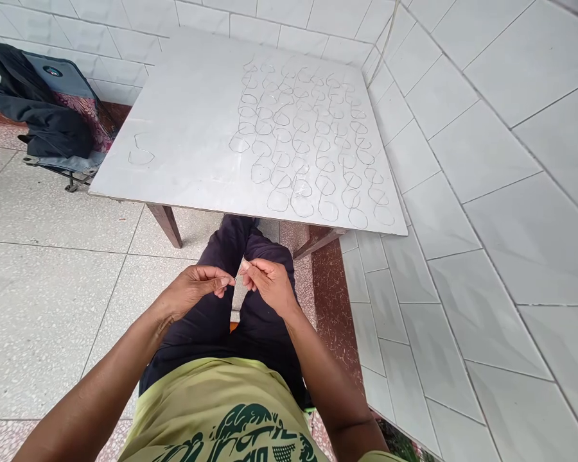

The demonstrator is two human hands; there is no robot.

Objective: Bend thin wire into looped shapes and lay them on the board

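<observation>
While thin wire (237, 276) was pinched by left hand (205, 282) and right hand (268, 282), nearer than table (187, 122), light grip was judged best.

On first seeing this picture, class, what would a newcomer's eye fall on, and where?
First, probably, the rows of thin loops covering the right part of the white table. Next, just below centre, the left hand and right hand, fingertips pinched close together; anything between them is too small to make out. Then the dark cloth heaped on the folding chair at far left.
</observation>
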